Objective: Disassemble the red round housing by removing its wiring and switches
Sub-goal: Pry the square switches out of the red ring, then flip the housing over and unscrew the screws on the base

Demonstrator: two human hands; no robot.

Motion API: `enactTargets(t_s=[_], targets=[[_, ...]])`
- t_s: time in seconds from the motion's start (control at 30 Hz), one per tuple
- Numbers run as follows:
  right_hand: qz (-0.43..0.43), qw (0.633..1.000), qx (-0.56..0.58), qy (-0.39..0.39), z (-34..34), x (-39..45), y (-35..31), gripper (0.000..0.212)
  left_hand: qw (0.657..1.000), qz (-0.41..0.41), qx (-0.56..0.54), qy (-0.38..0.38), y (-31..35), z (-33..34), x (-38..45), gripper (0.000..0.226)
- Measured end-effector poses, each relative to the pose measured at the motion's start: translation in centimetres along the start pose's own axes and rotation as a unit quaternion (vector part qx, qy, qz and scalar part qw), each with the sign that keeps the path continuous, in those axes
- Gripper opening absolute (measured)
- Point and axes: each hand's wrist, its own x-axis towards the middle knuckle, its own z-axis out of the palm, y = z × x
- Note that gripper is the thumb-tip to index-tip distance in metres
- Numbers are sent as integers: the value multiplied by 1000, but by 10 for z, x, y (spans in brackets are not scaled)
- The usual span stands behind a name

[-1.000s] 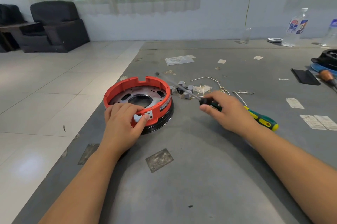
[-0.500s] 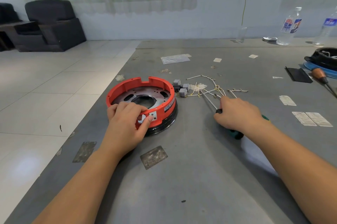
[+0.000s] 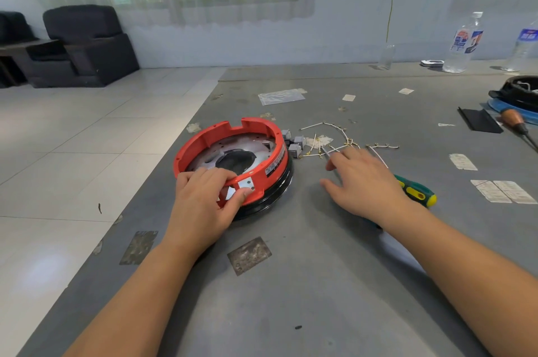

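The left hand (image 3: 203, 199) grips the near rim of the housing (image 3: 233, 158), fingers curled over the edge, thumb pressed on the outer wall. At its 3 o'clock the right hand (image 3: 364, 182) lies spread above the screwdriver (image 3: 416, 192), holding nothing. Inside the housing only a perforated metal plate shows. The switches (image 3: 294, 142) and wiring (image 3: 343, 141) lie out on the table (image 3: 291, 298) at 2 o'clock. Stripping looks nearly done; next, probably lift or turn the housing to check it.

You see a glossy red plastic housing (image 3: 263, 135) with a shiny metal plate (image 3: 209, 157) inside, on a matt grey table (image 3: 291, 298).
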Motion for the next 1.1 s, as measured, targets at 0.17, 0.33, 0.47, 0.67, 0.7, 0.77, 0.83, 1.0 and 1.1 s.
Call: enactTargets(t_s=[0.17, 0.33, 0.47, 0.67, 0.7, 0.77, 0.83, 1.0, 1.1], targets=[[-55, 977, 208, 4, 12, -1, -22, 34, 970, -116, -183, 106, 11, -5, 1, 14], [-10, 916, 398, -55, 15, 7, -46, 55, 838, -194, -469, 200, 13, -13, 7, 20], [59, 840, 534, -72, 13, 17, -65, 72, 718, -281, -602, 206, 7, -14, 14, 20], [136, 755, 640, -36, 27, 29, -80, 29, 614, -364, -679, 172, 12, -13, 14, 43], [147, 755, 639, -25, 29, 28, -80, 25, 614, -372, -677, 161, 12, -13, 14, 42], [168, 755, 634, -15, 32, 26, -77, 24, 627, -374, -669, 140, 8, -11, 14, 42], [186, 771, 609, -6, 30, 23, -68, 24, 640, -384, -649, 148, 2, -10, 15, 43], [185, 828, 530, 17, 7, 22, -42, 23, 653, -399, -619, 179, -7, -12, 16, 37], [180, 876, 448, 14, -5, 20, -34, 14, 669, -413, -605, 125, -6, -14, 16, 46]])
